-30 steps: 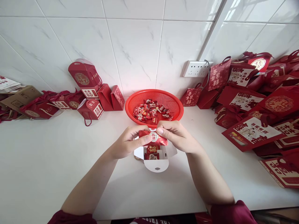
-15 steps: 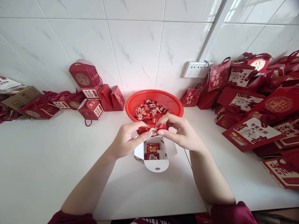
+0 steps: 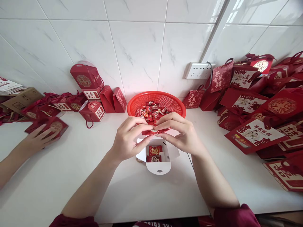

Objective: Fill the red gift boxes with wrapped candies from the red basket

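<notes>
Just beyond an open white box [image 3: 158,168], my left hand [image 3: 129,137] and my right hand [image 3: 181,132] meet at their fingertips. Between them they pinch a shiny red ribbon-like piece [image 3: 149,133] with a small round pale label, mostly covered by fingers. The box's flaps are spread out, and red candy packets [image 3: 155,150] lie inside it. Behind my hands stands a red plastic basket [image 3: 174,104] holding many wrapped candies [image 3: 152,108].
At left, another person's hand [image 3: 39,138] rests on a red gift box [image 3: 58,126]. More red boxes [image 3: 92,110] stand along the tiled wall. A big pile of red gift boxes [image 3: 255,132] fills the right side, below a wall socket [image 3: 199,70].
The other person's hand and a red gift box have come into view at left. My fingers have closed in on the red piece, and its label has tilted and is less visible.
</notes>
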